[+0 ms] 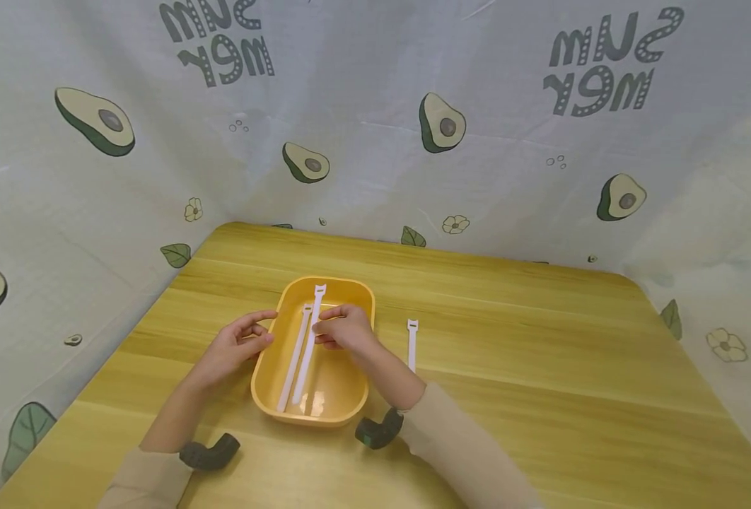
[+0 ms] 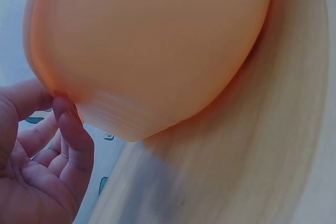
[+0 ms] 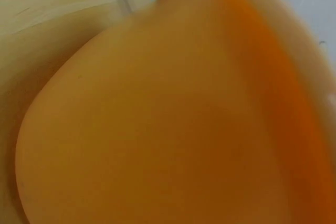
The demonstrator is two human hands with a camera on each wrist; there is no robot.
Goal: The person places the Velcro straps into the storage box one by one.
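Note:
A yellow plastic tray (image 1: 344, 416) stands on the table, with two white cable ties in it. My right hand (image 1: 348, 329) is over the tray and pinches one cable tie (image 1: 312, 346) whose slotted head points away from me. The other cable tie (image 1: 298, 353) lies to its left inside the tray. At the tray's left side, my left hand (image 1: 229, 350) pinches the rim between thumb and finger, as the left wrist view of that hand (image 2: 47, 156) shows. The right wrist view is mostly filled by the tray's outer wall (image 3: 131, 129), and the pinching fingers are hidden there.
A third white cable tie (image 1: 412, 343) lies on the table right of the tray, partly hidden by my right forearm. The wooden table (image 1: 541, 367) reaches back to a hanging cloth (image 1: 375, 141) printed with avocados. Dark bands (image 1: 210, 452) sit at both wrists.

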